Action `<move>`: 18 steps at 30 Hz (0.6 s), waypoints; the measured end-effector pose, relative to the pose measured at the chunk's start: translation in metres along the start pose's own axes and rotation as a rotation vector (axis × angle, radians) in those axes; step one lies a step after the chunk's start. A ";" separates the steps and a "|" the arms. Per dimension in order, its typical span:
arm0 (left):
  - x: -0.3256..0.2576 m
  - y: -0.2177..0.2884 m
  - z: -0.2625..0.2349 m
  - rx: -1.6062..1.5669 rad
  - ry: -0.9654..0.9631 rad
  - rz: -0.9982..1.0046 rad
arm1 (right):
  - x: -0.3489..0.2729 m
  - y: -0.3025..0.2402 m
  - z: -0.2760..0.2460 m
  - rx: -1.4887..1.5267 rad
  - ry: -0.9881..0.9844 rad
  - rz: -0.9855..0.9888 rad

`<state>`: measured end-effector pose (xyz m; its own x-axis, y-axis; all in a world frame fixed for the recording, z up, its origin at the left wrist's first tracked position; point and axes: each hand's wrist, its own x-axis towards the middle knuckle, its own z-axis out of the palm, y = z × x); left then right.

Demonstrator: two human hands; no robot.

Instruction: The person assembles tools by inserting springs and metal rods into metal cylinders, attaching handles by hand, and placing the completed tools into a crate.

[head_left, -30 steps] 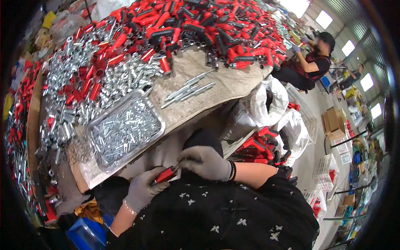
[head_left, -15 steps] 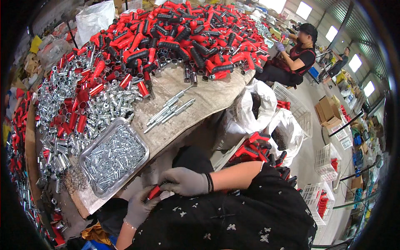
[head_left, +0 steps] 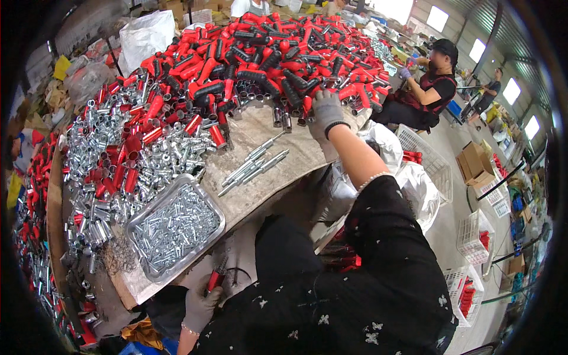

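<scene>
Closest in, gloved left hand low by the lap, just below the surface's near-left corner, fingers wrapped around a red cylindrical piece, a dark slender part sticking up out of it toward the near edge; lower end of the piece hidden in the grip. To the right, beneath the reaching arm, red parts mostly covered by the black sleeve, too shadowed to make out fully. At the near-left corner, shallow metal tray full of small silver pieces, rim almost along the near edge, little room between. Farther along that edge, slanted bundle of long metal rods; past it, a bare stretch of the surface toward the right corner, open for moving. Along the left edge, by contrast, loose silver metal pieces crowded up to a wooden strip. Near the right corner, gloved right hand palm down at the end of a long-stretched arm, at the front of a heap of red-and-black handles; fingertips lost among the handles, so cannot tell whether pinching one. Off that corner, white sack, partly behind the forearm. Farthest, seated co-worker beyond the right corner, handwork too small to tell.
</scene>
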<state>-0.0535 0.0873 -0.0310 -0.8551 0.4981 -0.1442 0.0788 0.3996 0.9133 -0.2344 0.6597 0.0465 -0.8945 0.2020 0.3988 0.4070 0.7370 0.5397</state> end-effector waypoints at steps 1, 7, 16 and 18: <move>0.000 -0.003 -0.002 -0.001 0.000 0.001 | 0.000 0.006 -0.006 0.039 -0.013 -0.033; -0.015 -0.019 -0.006 -0.045 0.101 -0.018 | -0.094 -0.021 -0.112 1.796 -0.291 0.232; -0.009 0.018 -0.002 0.066 0.088 0.067 | -0.202 -0.092 -0.224 1.782 -0.778 -0.244; -0.017 0.017 -0.002 0.044 0.046 -0.009 | -0.199 -0.100 -0.231 1.691 -0.761 -0.316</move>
<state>-0.0389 0.0836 -0.0124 -0.8783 0.4588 -0.1342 0.0921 0.4379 0.8943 -0.0542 0.3972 0.0841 -0.9636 -0.1949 -0.1832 0.0697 0.4782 -0.8755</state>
